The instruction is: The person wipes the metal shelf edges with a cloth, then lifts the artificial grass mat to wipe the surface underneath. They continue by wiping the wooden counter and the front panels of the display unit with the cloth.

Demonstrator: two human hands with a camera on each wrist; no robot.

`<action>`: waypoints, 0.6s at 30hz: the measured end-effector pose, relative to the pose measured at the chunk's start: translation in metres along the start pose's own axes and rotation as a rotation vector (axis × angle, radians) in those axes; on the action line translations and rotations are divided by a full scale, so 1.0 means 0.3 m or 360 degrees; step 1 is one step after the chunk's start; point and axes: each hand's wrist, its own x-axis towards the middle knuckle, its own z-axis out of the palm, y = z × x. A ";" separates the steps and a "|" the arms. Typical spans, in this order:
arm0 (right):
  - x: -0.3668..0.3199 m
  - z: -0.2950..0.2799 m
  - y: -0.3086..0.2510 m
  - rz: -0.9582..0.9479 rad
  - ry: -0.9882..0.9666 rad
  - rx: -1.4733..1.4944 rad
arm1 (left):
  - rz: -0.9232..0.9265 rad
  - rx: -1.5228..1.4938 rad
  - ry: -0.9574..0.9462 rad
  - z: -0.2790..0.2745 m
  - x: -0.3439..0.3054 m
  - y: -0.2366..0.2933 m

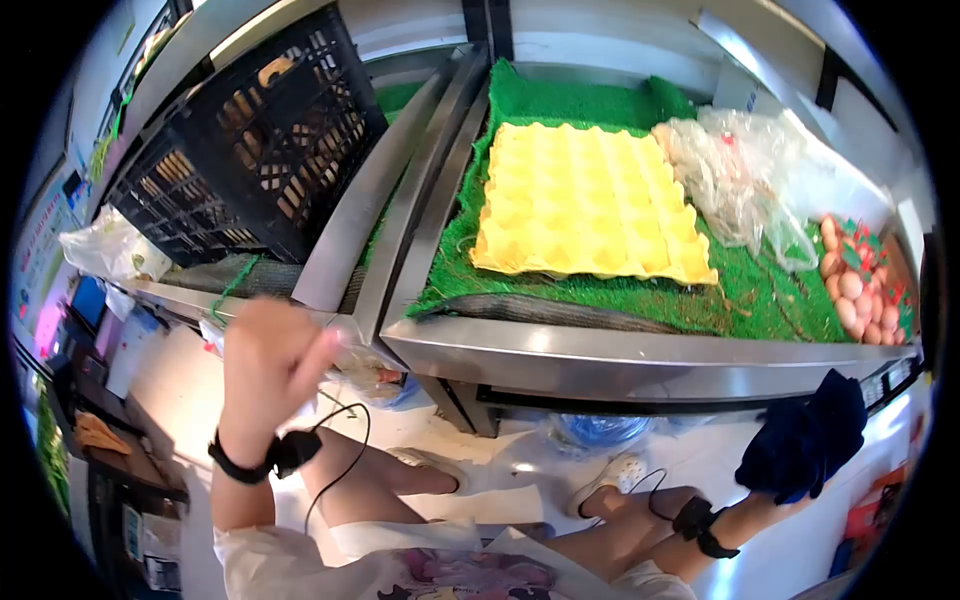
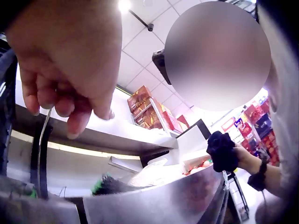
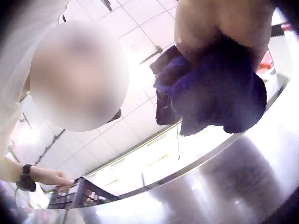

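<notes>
My left hand hovers by the front edge of the steel stand, below the black crate, blurred in the head view. In the left wrist view the fingers of this hand hang loosely curled, with nothing seen held. At the right, beyond the stand's front edge, my right hand grips a bunched dark blue cloth. The cloth hides most of the fingers of that hand in the right wrist view.
A yellow egg tray lies on green turf matting. Right of it are crumpled clear plastic bags and a pile of brown eggs. A steel rim runs along the front. A white bag lies at the left.
</notes>
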 end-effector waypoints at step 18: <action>-0.383 1.512 -0.349 -0.0639 -0.2264 -0.0382 | -0.0316 -0.1150 0.0463 0.212 -0.399 0.015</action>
